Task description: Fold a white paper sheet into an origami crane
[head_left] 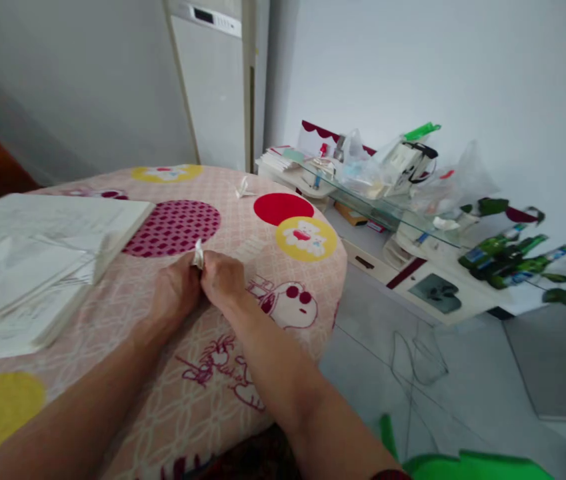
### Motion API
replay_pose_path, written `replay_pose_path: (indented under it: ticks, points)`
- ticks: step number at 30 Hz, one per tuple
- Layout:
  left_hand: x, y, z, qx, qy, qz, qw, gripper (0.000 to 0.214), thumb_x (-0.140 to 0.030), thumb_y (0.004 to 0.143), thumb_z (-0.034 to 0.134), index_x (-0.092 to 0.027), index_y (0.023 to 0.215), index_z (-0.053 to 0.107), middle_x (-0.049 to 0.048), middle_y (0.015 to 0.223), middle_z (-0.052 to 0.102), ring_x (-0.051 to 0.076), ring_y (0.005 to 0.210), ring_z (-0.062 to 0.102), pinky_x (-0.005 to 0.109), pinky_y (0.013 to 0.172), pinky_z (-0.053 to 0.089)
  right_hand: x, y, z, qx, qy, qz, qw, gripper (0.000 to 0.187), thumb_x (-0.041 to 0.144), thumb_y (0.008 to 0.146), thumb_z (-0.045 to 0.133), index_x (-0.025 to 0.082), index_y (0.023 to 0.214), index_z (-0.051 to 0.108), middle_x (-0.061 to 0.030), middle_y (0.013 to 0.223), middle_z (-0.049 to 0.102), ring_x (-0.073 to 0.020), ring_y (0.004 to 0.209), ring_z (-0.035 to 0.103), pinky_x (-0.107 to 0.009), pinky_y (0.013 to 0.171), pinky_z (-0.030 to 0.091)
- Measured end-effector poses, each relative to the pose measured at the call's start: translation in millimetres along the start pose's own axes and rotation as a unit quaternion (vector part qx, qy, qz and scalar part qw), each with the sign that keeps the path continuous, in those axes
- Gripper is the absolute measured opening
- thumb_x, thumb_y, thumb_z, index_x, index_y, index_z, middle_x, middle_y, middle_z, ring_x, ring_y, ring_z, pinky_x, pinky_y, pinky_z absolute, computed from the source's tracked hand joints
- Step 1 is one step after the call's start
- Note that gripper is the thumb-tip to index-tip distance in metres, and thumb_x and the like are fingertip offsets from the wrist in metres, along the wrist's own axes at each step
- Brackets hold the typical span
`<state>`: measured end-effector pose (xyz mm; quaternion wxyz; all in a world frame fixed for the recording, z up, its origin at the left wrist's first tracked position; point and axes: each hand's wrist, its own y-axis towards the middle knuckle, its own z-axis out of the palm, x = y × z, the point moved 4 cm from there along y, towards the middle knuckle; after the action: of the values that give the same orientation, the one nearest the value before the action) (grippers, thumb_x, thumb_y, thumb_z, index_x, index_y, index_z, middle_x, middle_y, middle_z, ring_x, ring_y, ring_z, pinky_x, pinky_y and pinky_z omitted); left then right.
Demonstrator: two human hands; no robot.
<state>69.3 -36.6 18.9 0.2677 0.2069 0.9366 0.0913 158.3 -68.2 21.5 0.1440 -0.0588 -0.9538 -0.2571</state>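
Close together over the table, my left hand [177,288] and my right hand [223,277] are both closed on one small piece of folded white paper [199,255]. Only its pointed upper end shows; my fingers hide the rest. Farther back on the cloth stands another small folded white paper figure [243,189], apart from both hands. To the left of my left hand lies a thick open book or pad [7,343], with several loose and folded white sheets [37,273] on top.
A pink patterned tablecloth [137,393] covers the rounded table. Beyond its right edge stands a low glass-topped cabinet [363,257] with bags and papers. Green bottles [507,257] are at its far end. A green plastic object [477,465] is at lower right, cables [417,363] on the floor.
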Motion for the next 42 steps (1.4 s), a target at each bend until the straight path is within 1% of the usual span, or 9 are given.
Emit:
replay_pose_path:
  ticks: [3,11,15,20,26,32,36,40,42]
  points:
    - [-6,-3,0.0,0.002,0.070,0.012,0.997,0.023,-0.019,0.089,0.036,-0.013,0.094,0.057,-0.0036,0.073,0.053,0.005,0.066,0.042,0.016,0.065,0.024,1,-4,-2,-0.005,-0.024,0.019,1.000,0.016,0.019,0.093,0.048,0.014,0.098,0.063,0.0044,0.079,0.066,-0.0077,0.066,0.055,-0.017,0.060,0.034]
    - [-13,-8,1.6,0.003,0.124,0.018,0.992,0.069,-0.051,0.088,0.004,-0.006,0.098,0.056,-0.0021,0.079,0.053,0.002,0.073,0.039,0.021,0.071,0.024,3,-17,-4,-0.032,-0.063,0.097,0.993,0.016,0.026,0.092,0.049,0.014,0.096,0.059,0.0067,0.080,0.067,-0.0055,0.065,0.056,-0.015,0.061,0.037]
    - [-14,-10,1.0,-0.021,0.136,0.049,0.989,0.068,-0.055,0.088,0.008,-0.005,0.094,0.055,-0.0025,0.078,0.049,0.002,0.074,0.039,0.020,0.071,0.023,4,-19,-1,-0.004,-0.042,0.094,0.995,0.023,0.020,0.095,0.038,0.010,0.100,0.058,0.0053,0.083,0.066,-0.0043,0.072,0.059,-0.016,0.069,0.039]
    - [-12,-10,1.9,-0.016,0.135,0.121,0.983,0.049,-0.044,0.092,0.021,-0.007,0.095,0.054,-0.0040,0.078,0.040,0.002,0.069,0.033,0.018,0.068,0.020,3,-21,-2,0.012,-0.027,0.107,0.994,0.035,0.018,0.100,0.022,0.007,0.107,0.055,0.0033,0.088,0.066,-0.0061,0.080,0.062,-0.020,0.075,0.043]
    - [-8,-5,2.6,-0.002,0.125,0.101,0.987,0.028,-0.033,0.086,0.046,-0.008,0.091,0.059,-0.0008,0.072,0.049,0.008,0.059,0.035,0.019,0.056,0.023,4,-18,-2,0.013,0.014,0.085,0.996,0.011,0.018,0.094,0.049,0.011,0.099,0.057,0.0028,0.089,0.072,-0.0124,0.079,0.067,-0.021,0.070,0.049]
    - [-6,-6,-0.9,-0.028,0.091,0.124,0.988,0.032,-0.032,0.090,0.046,-0.008,0.107,0.060,0.0020,0.081,0.057,0.011,0.065,0.042,0.020,0.060,0.024,8,-19,-3,0.010,-0.003,0.075,0.997,0.013,0.020,0.097,0.048,0.010,0.102,0.055,0.0034,0.088,0.072,-0.0113,0.078,0.066,-0.022,0.070,0.050]
    - [-4,-8,1.1,0.002,0.042,0.115,0.992,0.027,-0.024,0.088,0.045,-0.008,0.102,0.061,0.0045,0.077,0.060,0.013,0.063,0.046,0.022,0.060,0.027,5,-23,-8,0.001,0.006,0.064,0.998,0.016,0.017,0.097,0.046,0.010,0.104,0.059,-0.0028,0.088,0.073,-0.0140,0.077,0.067,-0.023,0.069,0.047]
    - [-5,-8,-0.4,0.004,-0.109,0.083,0.991,0.023,-0.016,0.084,0.043,-0.012,0.095,0.062,0.0073,0.074,0.062,0.016,0.062,0.051,0.026,0.057,0.031,2,-18,-7,-0.019,0.034,0.035,0.999,0.018,0.012,0.090,0.050,0.011,0.094,0.067,-0.0095,0.079,0.074,-0.0177,0.070,0.067,-0.024,0.062,0.043]
    - [-3,-5,-1.4,-0.013,-0.125,0.082,0.989,0.022,-0.012,0.081,0.043,-0.013,0.093,0.061,0.0062,0.072,0.062,0.016,0.061,0.052,0.026,0.057,0.032,3,-12,-6,-0.036,0.049,0.019,0.998,0.020,0.010,0.089,0.048,0.011,0.090,0.068,-0.0105,0.077,0.073,-0.0177,0.067,0.065,-0.024,0.060,0.040]
